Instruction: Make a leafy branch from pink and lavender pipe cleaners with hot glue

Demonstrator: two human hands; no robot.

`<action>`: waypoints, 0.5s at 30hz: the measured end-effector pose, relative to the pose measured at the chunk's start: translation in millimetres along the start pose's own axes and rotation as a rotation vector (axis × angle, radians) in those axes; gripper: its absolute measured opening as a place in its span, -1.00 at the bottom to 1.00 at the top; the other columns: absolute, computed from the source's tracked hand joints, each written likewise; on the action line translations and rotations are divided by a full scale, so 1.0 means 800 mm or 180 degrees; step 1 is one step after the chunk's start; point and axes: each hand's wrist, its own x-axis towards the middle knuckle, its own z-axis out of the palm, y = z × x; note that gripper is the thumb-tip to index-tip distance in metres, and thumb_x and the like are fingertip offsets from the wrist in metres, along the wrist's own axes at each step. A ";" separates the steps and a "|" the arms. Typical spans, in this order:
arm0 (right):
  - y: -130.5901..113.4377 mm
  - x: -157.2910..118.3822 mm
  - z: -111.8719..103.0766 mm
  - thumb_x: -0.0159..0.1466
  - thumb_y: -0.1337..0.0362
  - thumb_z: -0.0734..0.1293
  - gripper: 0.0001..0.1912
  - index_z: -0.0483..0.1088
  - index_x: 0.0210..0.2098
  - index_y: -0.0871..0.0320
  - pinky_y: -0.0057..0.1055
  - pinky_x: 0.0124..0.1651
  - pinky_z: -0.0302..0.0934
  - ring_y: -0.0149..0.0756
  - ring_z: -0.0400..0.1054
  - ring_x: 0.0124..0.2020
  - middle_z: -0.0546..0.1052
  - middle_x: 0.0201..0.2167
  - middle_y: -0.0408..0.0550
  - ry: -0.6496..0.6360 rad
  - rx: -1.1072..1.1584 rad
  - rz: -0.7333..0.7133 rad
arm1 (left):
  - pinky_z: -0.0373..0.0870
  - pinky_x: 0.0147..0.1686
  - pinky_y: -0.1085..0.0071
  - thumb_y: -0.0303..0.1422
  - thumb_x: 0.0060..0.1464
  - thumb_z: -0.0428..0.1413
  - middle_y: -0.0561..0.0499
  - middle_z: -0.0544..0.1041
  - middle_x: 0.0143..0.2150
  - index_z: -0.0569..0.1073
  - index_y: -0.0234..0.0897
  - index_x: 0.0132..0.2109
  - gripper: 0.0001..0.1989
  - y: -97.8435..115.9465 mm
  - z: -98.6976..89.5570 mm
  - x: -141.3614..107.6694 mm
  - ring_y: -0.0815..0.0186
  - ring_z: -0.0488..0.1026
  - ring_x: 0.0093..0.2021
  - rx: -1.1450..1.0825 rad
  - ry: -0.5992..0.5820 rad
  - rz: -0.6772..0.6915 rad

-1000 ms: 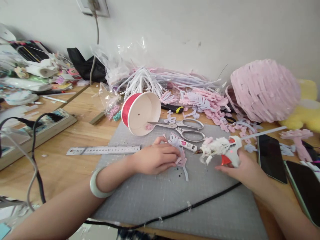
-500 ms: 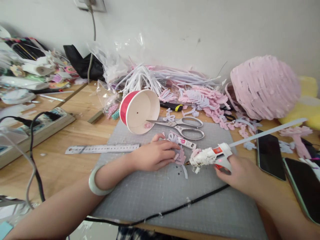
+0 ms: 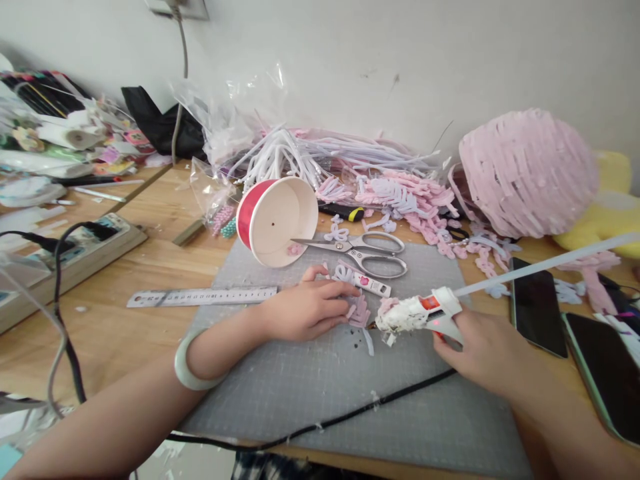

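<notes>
My right hand (image 3: 480,347) is wrapped round the handle of a white hot glue gun (image 3: 410,315), with a long glue stick (image 3: 545,267) coming out of its back. The gun's nozzle points left, at a small pink fuzzy pipe-cleaner piece (image 3: 359,311). My left hand (image 3: 310,308) lies low over the mat with its fingertips on that piece, holding it down; the fingers partly hide it. A short strip hangs from the piece towards me. Just behind the left fingers are a lilac pipe-cleaner loop (image 3: 343,272) and a small white label or tube (image 3: 373,285).
On the grey cutting mat (image 3: 300,393) lie silver scissors (image 3: 357,252), a tipped red-and-white paper tub (image 3: 293,223) and a steel ruler (image 3: 200,297). A black cord (image 3: 350,419) crosses the front. Two phones (image 3: 537,310) lie right; a pink pipe-cleaner-covered form (image 3: 527,173) stands behind. A power strip (image 3: 75,267) sits left.
The whole view has shifted slightly. My right fingers cover more of the red trigger, and the glue stick's far end sits farther right. My left hand stays on the pink piece.
</notes>
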 end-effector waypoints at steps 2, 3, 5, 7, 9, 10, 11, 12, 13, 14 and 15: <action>0.000 0.000 -0.001 0.13 0.22 0.16 -0.77 0.35 -0.31 0.20 -0.39 -0.55 -0.03 -0.22 0.31 -0.64 0.42 -0.67 -0.06 0.0028 -0.0017 -0.0011 | -0.11 0.06 0.21 -0.42 0.24 -0.13 -0.13 0.37 0.12 0.37 -0.27 -0.23 -0.81 0.000 0.000 0.000 0.23 0.38 -0.01 0.0016 -0.0003 0.0003; 0.000 0.000 -0.001 0.13 0.23 0.16 -0.76 0.35 -0.29 0.20 -0.39 -0.55 -0.04 -0.22 0.30 -0.64 0.42 -0.68 -0.06 0.0038 -0.0030 -0.0012 | -0.11 0.05 0.21 -0.42 0.24 -0.13 -0.13 0.37 0.12 0.37 -0.27 -0.23 -0.81 0.000 0.000 0.000 0.24 0.38 -0.02 0.0024 0.0003 0.0006; 0.000 0.000 -0.001 0.12 0.23 0.16 -0.76 0.35 -0.29 0.19 -0.39 -0.55 -0.04 -0.23 0.30 -0.65 0.41 -0.69 -0.07 0.0040 -0.0044 -0.0014 | -0.11 0.05 0.20 -0.42 0.23 -0.14 -0.14 0.37 0.12 0.37 -0.27 -0.24 -0.81 0.000 -0.001 0.000 0.24 0.37 -0.02 0.0044 0.0020 0.0021; 0.001 -0.001 -0.002 0.12 0.22 0.16 -0.77 0.35 -0.30 0.18 -0.39 -0.55 -0.05 -0.23 0.30 -0.64 0.40 -0.69 -0.08 0.0011 -0.0013 0.0024 | -0.12 0.05 0.20 -0.43 0.23 -0.13 -0.14 0.37 0.12 0.36 -0.28 -0.25 -0.82 0.001 -0.001 0.000 0.24 0.37 0.00 0.0068 0.0037 0.0040; 0.001 -0.001 -0.002 0.11 0.21 0.17 -0.80 0.35 -0.35 0.16 -0.39 -0.55 -0.06 -0.23 0.30 -0.63 0.40 -0.68 -0.07 -0.0051 0.0042 0.0125 | -0.13 0.05 0.19 -0.44 0.23 -0.12 -0.14 0.36 0.12 0.35 -0.28 -0.25 -0.83 0.001 -0.001 0.000 0.25 0.36 0.01 0.0089 0.0043 0.0047; 0.001 -0.001 -0.003 0.11 0.21 0.17 -0.81 0.34 -0.37 0.15 -0.39 -0.54 -0.06 -0.22 0.31 -0.62 0.41 -0.67 -0.07 -0.0106 0.0082 0.0197 | -0.13 0.06 0.19 -0.44 0.22 -0.12 -0.14 0.36 0.12 0.35 -0.28 -0.25 -0.83 0.001 -0.001 0.000 0.25 0.36 0.01 0.0096 0.0041 0.0052; 0.001 0.000 -0.003 0.10 0.20 0.18 -0.83 0.33 -0.40 0.14 -0.39 -0.54 -0.05 -0.22 0.32 -0.61 0.41 -0.66 -0.06 -0.0179 0.0140 0.0284 | -0.14 0.06 0.19 -0.45 0.22 -0.12 -0.15 0.36 0.12 0.35 -0.28 -0.25 -0.84 0.001 -0.001 0.000 0.25 0.36 0.01 0.0103 0.0041 0.0058; 0.002 0.000 -0.004 0.10 0.19 0.19 -0.84 0.32 -0.43 0.13 -0.39 -0.53 -0.05 -0.21 0.32 -0.60 0.41 -0.65 -0.07 -0.0276 0.0232 0.0387 | -0.14 0.07 0.19 -0.45 0.21 -0.12 -0.15 0.36 0.12 0.35 -0.28 -0.25 -0.84 0.001 -0.001 0.000 0.25 0.35 0.01 0.0108 0.0037 0.0065; 0.002 0.002 -0.004 0.09 0.17 0.20 -0.84 0.30 -0.45 0.12 -0.40 -0.54 -0.04 -0.21 0.32 -0.60 0.41 -0.65 -0.08 -0.0379 0.0368 0.0516 | -0.14 0.07 0.19 -0.46 0.21 -0.12 -0.15 0.35 0.13 0.35 -0.28 -0.25 -0.84 0.001 -0.001 0.000 0.25 0.35 0.01 0.0110 0.0031 0.0072; 0.003 0.003 -0.005 0.08 0.15 0.22 -0.84 0.29 -0.47 0.11 -0.41 -0.54 -0.02 -0.22 0.32 -0.59 0.42 -0.64 -0.09 -0.0470 0.0549 0.0659 | -0.14 0.07 0.18 -0.46 0.20 -0.12 -0.15 0.35 0.13 0.35 -0.28 -0.24 -0.84 0.001 -0.001 -0.001 0.25 0.35 0.01 0.0109 0.0029 0.0074; 0.004 0.005 -0.005 0.07 0.12 0.24 -0.82 0.26 -0.49 0.10 -0.42 -0.54 0.00 -0.23 0.32 -0.58 0.42 -0.63 -0.09 -0.0521 0.0757 0.0821 | -0.15 0.08 0.18 -0.46 0.20 -0.12 -0.15 0.35 0.13 0.36 -0.27 -0.24 -0.84 0.001 0.000 -0.001 0.24 0.35 0.01 0.0105 0.0028 0.0069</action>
